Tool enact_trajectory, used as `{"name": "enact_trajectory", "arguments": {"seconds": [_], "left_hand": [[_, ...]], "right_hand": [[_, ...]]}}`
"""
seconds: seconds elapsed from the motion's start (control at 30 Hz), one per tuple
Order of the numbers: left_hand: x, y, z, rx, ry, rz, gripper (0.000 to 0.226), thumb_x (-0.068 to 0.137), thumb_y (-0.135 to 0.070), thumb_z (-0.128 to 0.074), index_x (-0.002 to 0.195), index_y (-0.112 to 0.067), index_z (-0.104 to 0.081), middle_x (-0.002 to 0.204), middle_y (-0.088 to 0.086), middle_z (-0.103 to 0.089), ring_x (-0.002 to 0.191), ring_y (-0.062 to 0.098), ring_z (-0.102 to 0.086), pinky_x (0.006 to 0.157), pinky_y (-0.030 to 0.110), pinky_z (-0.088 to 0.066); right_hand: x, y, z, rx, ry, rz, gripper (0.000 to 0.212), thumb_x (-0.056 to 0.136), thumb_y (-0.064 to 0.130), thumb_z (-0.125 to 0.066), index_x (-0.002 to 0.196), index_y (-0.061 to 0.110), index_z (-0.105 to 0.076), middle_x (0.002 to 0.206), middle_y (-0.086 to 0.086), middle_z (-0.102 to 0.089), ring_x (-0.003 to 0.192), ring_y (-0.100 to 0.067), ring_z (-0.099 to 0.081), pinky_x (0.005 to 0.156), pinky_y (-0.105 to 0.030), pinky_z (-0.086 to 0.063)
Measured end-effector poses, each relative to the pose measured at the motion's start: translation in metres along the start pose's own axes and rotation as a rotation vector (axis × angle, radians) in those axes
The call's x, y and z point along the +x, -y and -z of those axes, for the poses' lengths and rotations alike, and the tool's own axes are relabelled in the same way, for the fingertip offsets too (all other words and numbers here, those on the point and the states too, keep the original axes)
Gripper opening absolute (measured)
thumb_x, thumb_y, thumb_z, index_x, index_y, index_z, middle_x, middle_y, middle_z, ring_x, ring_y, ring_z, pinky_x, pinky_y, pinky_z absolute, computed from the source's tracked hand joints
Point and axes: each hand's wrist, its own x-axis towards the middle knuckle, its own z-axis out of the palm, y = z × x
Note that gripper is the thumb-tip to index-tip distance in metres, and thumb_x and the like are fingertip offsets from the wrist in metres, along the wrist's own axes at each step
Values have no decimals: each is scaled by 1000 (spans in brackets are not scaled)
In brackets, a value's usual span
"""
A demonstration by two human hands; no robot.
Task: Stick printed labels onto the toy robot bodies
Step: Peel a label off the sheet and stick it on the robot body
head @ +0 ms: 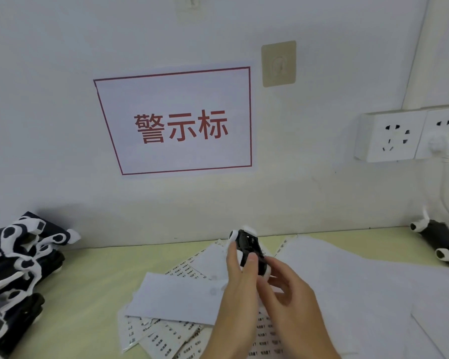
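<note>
A small toy robot body, black with white rounded joints, is held up above the table's middle. My left hand grips it, with the thumb on its black side and the fingers round the far side. My right hand comes in from the right, and its curled fingers close on the body's near end by a white joint. Whether a label sits under those fingertips is hidden. Sheets of small printed labels lie fanned out on the table under both hands, and more label sheets lie behind them.
A pile of black-and-white toy robots fills the left edge. One more toy robot lies at the far right by a white cable. Blank white sheets and a large white paper cover the yellow-green table. Wall sockets hang at right.
</note>
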Motion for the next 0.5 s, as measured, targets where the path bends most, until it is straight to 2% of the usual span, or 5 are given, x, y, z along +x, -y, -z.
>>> {"name": "enact_trajectory", "arguments": {"seconds": [0.1, 0.23, 0.37, 0.43, 0.5], "left_hand": [[-3, 3, -10, 58, 51, 1, 38, 92, -68, -25, 126, -77, -8, 92, -40, -68, 97, -18, -62, 72, 5, -44], [-5, 8, -17, 95, 116, -23, 54, 67, -80, -17, 121, -82, -12, 90, -44, -65, 91, -30, -54, 80, 5, -38], [-10, 7, -19, 247, 195, -65, 55, 75, -80, -12, 129, -85, -2, 115, -41, -51, 90, -32, -51, 78, -4, -34], [-13, 7, -18, 395, 218, -127, 45, 87, -76, -15, 128, -86, 0, 105, -39, -58, 83, -19, -59, 72, 3, -39], [-14, 7, -17, 419, 210, -223, 42, 103, -55, -35, 134, -77, -17, 82, -26, -72, 76, -9, -65, 62, 5, -40]], "right_hand": [[0, 4, 2, 62, -30, -56, 42, 73, 57, -63, 112, 40, -63, 95, 23, -74, 85, 2, -72, 67, -11, -52], [7, 2, 7, 101, -134, -146, 37, 78, 56, -61, 103, 31, -73, 92, 17, -76, 84, 0, -72, 72, -19, -53], [11, -1, 13, 198, -278, -214, 12, 88, 39, -70, 86, 31, -79, 85, 8, -78, 78, -5, -73, 72, -26, -52], [11, -1, 17, 235, -330, -240, 14, 90, 38, -69, 84, 32, -80, 81, 3, -78, 77, -11, -74, 73, -32, -55], [12, -3, 23, 270, -385, -266, 20, 92, 38, -66, 83, 27, -80, 81, 1, -78, 76, -15, -74, 72, -35, -55]]}}
